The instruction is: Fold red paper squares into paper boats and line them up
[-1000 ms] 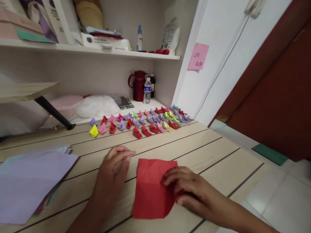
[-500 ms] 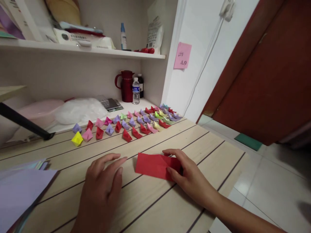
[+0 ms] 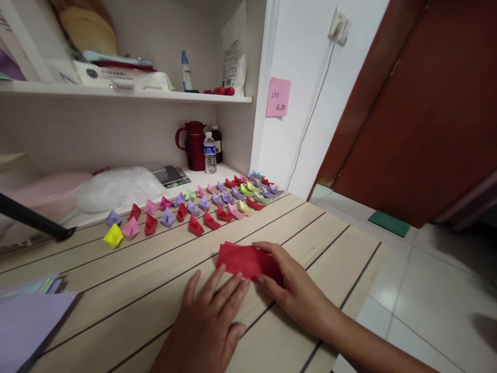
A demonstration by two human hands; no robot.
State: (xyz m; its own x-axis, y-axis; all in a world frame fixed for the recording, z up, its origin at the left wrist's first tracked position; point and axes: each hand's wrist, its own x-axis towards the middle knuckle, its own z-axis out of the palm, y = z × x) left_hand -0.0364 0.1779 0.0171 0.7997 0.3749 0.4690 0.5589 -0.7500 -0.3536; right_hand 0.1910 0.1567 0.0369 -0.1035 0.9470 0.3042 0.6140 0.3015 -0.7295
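Note:
A folded piece of red paper (image 3: pixel 244 259) lies on the striped wooden table in front of me. My right hand (image 3: pixel 295 285) grips its right end, thumb along the near edge and fingers over the far edge. Spread out flat, my left hand (image 3: pixel 212 321) has its fingertips at the paper's near left edge; its palm faces down. Beyond the paper, several rows of small folded paper boats (image 3: pixel 196 225) in red, purple, pink, yellow and green stand along the back of the table.
A stack of purple paper sheets (image 3: pixel 34 321) lies at the left. Behind the boats are a plastic bag (image 3: pixel 118 189), a dark red jug (image 3: pixel 194 147) and a water bottle (image 3: pixel 210 153). A black bar (image 3: pixel 34 220) juts in from the left. The table's right edge drops to a tiled floor.
My left hand has moved right and come down flat at the paper's edge, its fingers spreading. The right hand keeps its grip; the paper now lies flatter. The camera view has shifted slightly.

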